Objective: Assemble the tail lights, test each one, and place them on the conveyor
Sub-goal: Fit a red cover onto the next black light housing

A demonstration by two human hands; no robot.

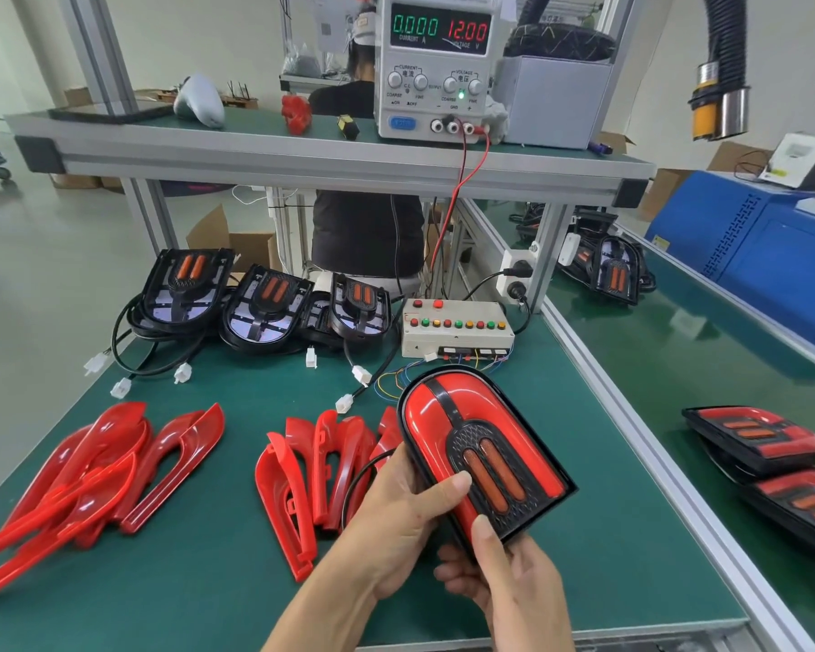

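Green matting covers the workbench (pixel 198 571), with the conveyor (pixel 706 350) running along its right side and carrying finished lamps (pixel 763 440) at the near right. On the far shelf stands a power supply (pixel 436 63) showing zero current and twelve volts; its red and black leads drop to the test box (pixel 457 329) at the far middle of the bench. Left of that box sit three bare black housings (pixel 264 305) with loose white plugs, and nearer lie two heaps of red lenses (pixel 90 472).

Held just above the bench at near centre is the assembled tail light (pixel 481 454), tilted, lens up. The left hand (pixel 401 524) grips its left edge, thumb across the lens; the right hand (pixel 514 576) pinches its near end, thumb on the black rim.

Its cable (pixel 363 477) loops down behind the left hand, unplugged as far as I can tell. Judging from this, that trailing cable could snag the nearby lens heap and drag pieces off, or a half-seated lens could pop loose under thumb pressure before testing.
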